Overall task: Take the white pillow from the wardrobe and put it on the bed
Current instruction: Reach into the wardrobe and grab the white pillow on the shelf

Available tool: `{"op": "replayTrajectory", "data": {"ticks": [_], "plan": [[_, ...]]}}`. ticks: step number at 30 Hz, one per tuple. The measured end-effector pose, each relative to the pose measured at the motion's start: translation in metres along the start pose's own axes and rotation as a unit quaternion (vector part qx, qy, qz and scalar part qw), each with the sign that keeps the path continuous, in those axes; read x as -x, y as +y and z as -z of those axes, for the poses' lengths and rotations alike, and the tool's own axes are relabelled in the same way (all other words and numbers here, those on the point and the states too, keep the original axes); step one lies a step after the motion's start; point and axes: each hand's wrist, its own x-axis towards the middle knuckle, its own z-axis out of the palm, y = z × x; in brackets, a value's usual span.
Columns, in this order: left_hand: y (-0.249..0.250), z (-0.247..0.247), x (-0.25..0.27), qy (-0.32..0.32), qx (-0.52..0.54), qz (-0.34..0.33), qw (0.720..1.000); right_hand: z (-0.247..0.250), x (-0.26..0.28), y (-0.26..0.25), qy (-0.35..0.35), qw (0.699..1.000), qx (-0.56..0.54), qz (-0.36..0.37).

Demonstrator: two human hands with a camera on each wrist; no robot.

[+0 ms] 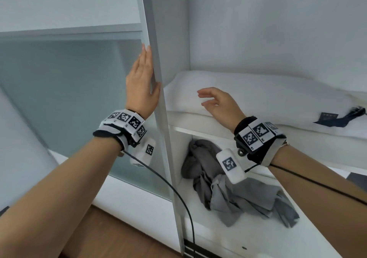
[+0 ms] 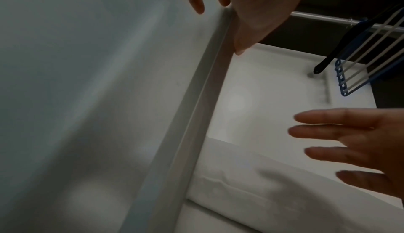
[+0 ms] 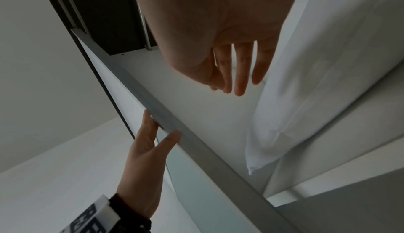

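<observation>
The white pillow (image 1: 258,95) lies on a wardrobe shelf (image 1: 200,121), its left end close to the side wall. My right hand (image 1: 205,99) hovers just over that left end, fingers spread and relaxed, holding nothing; the left wrist view shows the right hand (image 2: 349,141) above the pillow (image 2: 262,195). My left hand (image 1: 146,69) lies flat along the grey edge of the sliding door (image 1: 159,107), fingers straight on the glass side, thumb on the frame. In the right wrist view the left hand (image 3: 150,143) straddles that frame beside the pillow (image 3: 328,90).
Crumpled grey clothes (image 1: 228,188) lie on the lower shelf. A dark garment with a label (image 1: 335,118) rests on the pillow's right part. A rail with hangers (image 2: 371,55) hangs above. The frosted door panel (image 1: 69,99) covers the left compartment. Wooden floor (image 1: 119,234) is below.
</observation>
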Motion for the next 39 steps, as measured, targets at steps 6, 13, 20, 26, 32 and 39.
{"op": "replayTrajectory", "data": {"ticks": [6,13,20,26,32,39], "plan": [[-0.034,0.005,0.0,-0.012,-0.017,0.025,0.999,-0.013,-0.005,-0.001,0.004,1.0,0.022,0.003],[-0.061,0.008,0.001,-0.005,-0.006,0.055,0.998,-0.023,-0.005,-0.002,-0.004,0.999,0.036,-0.001],[-0.076,0.005,0.001,0.001,-0.01,0.065,0.998,-0.028,-0.005,-0.005,0.004,0.999,0.046,0.003],[-0.064,0.01,0.004,0.017,-0.05,0.088,0.995,-0.02,0.0,-0.004,0.015,0.999,0.049,-0.007],[0.0,0.005,-0.014,0.088,-0.036,0.054,0.994,0.017,0.014,0.001,0.052,0.996,0.074,-0.01],[0.053,-0.058,-0.036,-0.074,0.012,0.098,0.992,0.121,0.039,0.027,0.157,0.978,0.126,-0.06]]}}
